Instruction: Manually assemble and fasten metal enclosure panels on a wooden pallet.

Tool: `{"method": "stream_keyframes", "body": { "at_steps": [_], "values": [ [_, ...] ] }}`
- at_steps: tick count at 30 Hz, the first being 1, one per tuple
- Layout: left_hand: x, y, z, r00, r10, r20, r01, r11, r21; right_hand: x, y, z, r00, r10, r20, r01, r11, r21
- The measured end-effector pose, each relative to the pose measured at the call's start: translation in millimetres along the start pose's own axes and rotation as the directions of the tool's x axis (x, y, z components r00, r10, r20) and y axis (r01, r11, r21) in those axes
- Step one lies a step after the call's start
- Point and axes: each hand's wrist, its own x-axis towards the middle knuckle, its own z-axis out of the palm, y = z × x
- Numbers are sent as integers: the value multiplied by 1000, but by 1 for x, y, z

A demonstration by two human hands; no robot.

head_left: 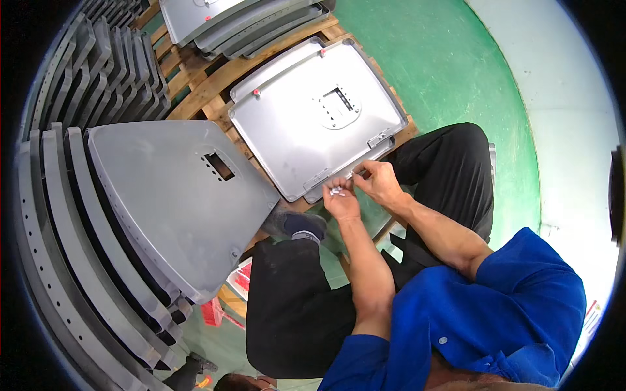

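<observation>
My left hand (343,203) is cupped with the palm up, and several small white pieces (337,191) lie in it. Just right of it, my right hand (380,182) pinches a small whitish piece between thumb and forefinger; its exact kind is too small to tell. Both hands are over the near edge of a grey metal panel (287,133), which lies flat on another similar panel. A slotted cutout (338,100) with small holes around it sits in the panel. Two red caps (256,92) stand out along its far side, and small brackets (379,139) line the near edge.
Wooden pallets (202,91) carry the panels. Stacked grey panels (176,169) stand on the left, and more (254,29) lie at the far side. A red tool (212,313) and a white box (241,277) are on the green floor (443,72). Another person's head (236,382) shows at the bottom.
</observation>
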Motion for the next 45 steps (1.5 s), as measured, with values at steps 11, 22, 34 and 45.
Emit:
{"method": "stream_keyframes", "body": {
  "at_steps": [11,22,34,45],
  "values": [
    [4,-4,-3,927,265,-266,-57,801,596,21,6,53,944,-84,320,196,921,-336],
    [2,12,-17,954,195,-229,-28,815,579,18,17,63,902,-140,409,235,953,-193],
    [12,33,-28,837,264,-480,-7,881,473,49,19,93,941,-109,319,180,962,-203],
    [17,37,-21,825,296,-482,-56,891,450,51,32,106,944,-135,301,206,953,-221]
  ]
}}
